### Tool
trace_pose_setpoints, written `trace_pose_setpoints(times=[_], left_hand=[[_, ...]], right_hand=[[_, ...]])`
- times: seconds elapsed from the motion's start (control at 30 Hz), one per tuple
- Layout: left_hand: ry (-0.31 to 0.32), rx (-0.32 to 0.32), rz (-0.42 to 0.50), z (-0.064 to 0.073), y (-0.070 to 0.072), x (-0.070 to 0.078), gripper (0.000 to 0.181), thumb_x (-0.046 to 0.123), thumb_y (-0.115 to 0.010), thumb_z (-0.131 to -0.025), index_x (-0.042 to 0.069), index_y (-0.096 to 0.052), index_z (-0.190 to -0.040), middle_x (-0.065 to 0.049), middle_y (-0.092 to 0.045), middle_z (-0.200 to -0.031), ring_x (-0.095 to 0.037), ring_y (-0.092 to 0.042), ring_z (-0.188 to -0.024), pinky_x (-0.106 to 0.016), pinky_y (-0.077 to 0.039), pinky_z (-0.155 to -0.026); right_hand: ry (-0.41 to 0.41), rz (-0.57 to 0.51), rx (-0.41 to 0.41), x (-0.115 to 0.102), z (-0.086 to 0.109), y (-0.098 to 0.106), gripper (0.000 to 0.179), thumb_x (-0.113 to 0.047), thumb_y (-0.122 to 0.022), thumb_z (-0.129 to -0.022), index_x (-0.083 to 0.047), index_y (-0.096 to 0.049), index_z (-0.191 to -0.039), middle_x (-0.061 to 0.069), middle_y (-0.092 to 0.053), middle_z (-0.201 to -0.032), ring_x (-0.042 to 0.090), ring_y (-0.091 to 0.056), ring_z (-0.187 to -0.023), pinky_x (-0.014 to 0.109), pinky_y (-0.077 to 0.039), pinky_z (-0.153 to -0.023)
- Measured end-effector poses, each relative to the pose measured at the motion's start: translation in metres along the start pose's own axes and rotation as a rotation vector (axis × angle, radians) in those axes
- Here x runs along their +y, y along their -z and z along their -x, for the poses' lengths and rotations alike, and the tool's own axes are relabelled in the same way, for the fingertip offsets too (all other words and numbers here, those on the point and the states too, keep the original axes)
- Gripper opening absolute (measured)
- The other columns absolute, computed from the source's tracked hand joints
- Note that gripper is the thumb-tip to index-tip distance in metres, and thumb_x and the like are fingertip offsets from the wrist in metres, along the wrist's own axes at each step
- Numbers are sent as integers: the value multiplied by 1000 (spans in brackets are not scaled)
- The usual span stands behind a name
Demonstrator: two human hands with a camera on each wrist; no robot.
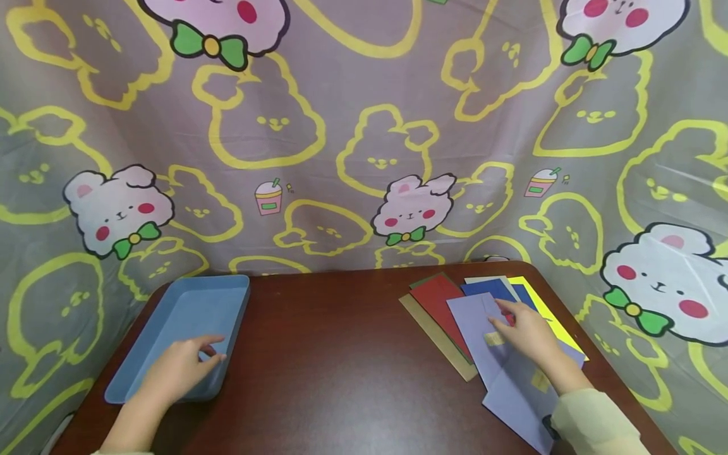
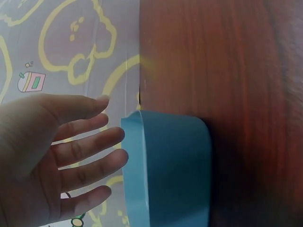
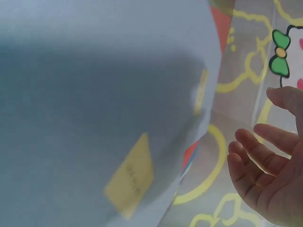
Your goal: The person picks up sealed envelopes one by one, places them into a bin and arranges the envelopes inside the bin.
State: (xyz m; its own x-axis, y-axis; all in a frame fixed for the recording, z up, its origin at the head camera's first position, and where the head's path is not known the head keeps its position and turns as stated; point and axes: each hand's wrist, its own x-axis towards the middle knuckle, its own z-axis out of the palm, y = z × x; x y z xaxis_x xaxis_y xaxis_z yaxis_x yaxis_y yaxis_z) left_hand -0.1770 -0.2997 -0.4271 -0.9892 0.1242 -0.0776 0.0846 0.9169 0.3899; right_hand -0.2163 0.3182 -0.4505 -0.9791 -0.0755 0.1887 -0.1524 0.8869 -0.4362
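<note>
My left hand [image 1: 179, 370] hovers over the near right part of a shallow blue tray [image 1: 243, 297], thumb and fingers spread apart with nothing between them. In the left wrist view its fingertips overlap the rim of the tray [image 2: 175, 156]. My right hand [image 1: 529, 335] is over a fanned pile of coloured paper envelopes, its fingers loosely bent. Under it lie lilac envelopes [image 1: 469, 316] bearing yellowish labels [image 1: 495, 339]. A small red patch shows between thumb and fingers in the head view. The right wrist view shows the hand [image 3: 270, 170] apart from the pale envelope [image 3: 94, 104], holding nothing.
Red [image 1: 435, 303], tan [image 1: 438, 338], dark blue [image 1: 483, 287] and yellow [image 1: 560, 328] envelopes stick out around the lilac ones. Everything stands on a dark brown table [image 1: 330, 354]. A patterned cloth [image 1: 341, 95] hangs around its back and sides.
</note>
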Motion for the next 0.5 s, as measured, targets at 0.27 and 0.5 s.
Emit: trace_pose_setpoints(times=[0.27,0.5], left_hand=[[69,-115,62,12,-9,-11,53,34,-77,-92,-1,-67,-130,-1,-72,-93,-18,-67,-79,-40,-52,-63],[119,-175,94,17,-17,-13,58,33,-81,-88,-3,-65,-131,1,-71,-91,-16,-66,-79,-45,-55,-70]], right_hand=[[-72,10,-63,19,4,-1,58,-24,-75,-93,13,-58,-134,33,-64,-112,46,-61,-98,56,-52,-78],[-55,36,-106,29,6,-7,67,-29,-80,-89,16,-57,-132,32,-62,-110,44,-60,-96,59,-51,-82]])
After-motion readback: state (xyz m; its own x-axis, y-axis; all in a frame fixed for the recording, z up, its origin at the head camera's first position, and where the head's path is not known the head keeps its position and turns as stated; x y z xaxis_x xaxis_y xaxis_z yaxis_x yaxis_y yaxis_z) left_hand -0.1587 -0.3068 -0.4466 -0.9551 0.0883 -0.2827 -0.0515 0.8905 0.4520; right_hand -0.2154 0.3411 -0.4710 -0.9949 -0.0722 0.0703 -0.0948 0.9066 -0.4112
